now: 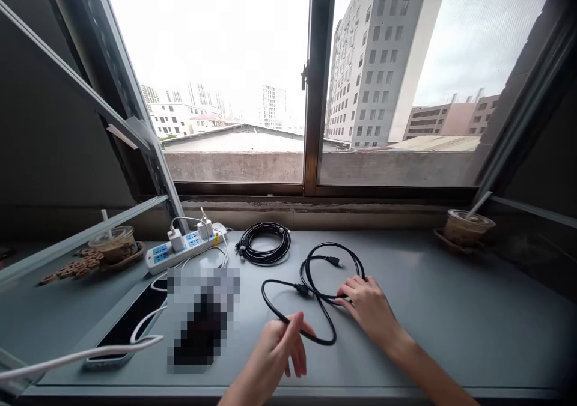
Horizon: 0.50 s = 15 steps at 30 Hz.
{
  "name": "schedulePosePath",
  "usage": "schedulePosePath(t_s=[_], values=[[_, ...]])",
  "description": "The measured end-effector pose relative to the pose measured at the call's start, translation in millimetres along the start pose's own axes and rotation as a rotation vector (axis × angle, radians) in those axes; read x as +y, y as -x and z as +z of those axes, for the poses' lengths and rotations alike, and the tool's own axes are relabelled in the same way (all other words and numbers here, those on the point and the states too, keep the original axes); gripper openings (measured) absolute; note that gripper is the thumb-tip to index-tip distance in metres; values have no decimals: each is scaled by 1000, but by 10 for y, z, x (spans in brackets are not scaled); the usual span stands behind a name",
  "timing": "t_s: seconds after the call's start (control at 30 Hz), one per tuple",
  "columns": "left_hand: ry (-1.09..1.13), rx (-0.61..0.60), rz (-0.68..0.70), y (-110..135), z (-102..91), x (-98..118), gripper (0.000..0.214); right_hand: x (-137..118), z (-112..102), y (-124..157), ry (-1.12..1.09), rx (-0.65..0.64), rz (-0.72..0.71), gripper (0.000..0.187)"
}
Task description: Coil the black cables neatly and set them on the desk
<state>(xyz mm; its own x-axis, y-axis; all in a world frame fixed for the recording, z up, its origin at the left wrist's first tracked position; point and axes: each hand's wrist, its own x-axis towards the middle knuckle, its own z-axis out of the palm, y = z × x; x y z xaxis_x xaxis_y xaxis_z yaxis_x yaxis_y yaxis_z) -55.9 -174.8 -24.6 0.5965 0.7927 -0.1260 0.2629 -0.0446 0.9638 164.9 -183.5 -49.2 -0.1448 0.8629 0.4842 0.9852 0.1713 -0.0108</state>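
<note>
A black cable (pixel 303 289) with a plug at each end lies partly looped on the grey table in front of me. My left hand (pixel 282 343) pinches one stretch of it between thumb and index finger, the other fingers hanging loose. The right hand (pixel 367 304) grips the looped part at its lower right side, fingertips closed round the strands. One plug (pixel 334 262) rests inside the loop; the other lies just left of the crossing strands. Behind, a second black cable (pixel 270 260) sits wound in a neat coil, touched by neither hand.
On the left, a white power strip (pixel 155 265) carries plugged-in chargers, and a phone (pixel 130 328) lies with white cords across it. A blurred dark object (pixel 201 328) is beside it. Drink cups stand at left (pixel 118 247) and right (pixel 466 229). A window (pixel 311 124) is behind the table.
</note>
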Motion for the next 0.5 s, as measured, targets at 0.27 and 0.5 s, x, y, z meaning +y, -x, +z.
schedulePosePath(t_s=[0.27,0.5], values=[[-874,1008,57,740,-814,-471,32,96,-73,211,-115,247,95,22],[-1136,1192,-526,850,-1694,-749,90,-726,-478,549,-401,782,315,5]])
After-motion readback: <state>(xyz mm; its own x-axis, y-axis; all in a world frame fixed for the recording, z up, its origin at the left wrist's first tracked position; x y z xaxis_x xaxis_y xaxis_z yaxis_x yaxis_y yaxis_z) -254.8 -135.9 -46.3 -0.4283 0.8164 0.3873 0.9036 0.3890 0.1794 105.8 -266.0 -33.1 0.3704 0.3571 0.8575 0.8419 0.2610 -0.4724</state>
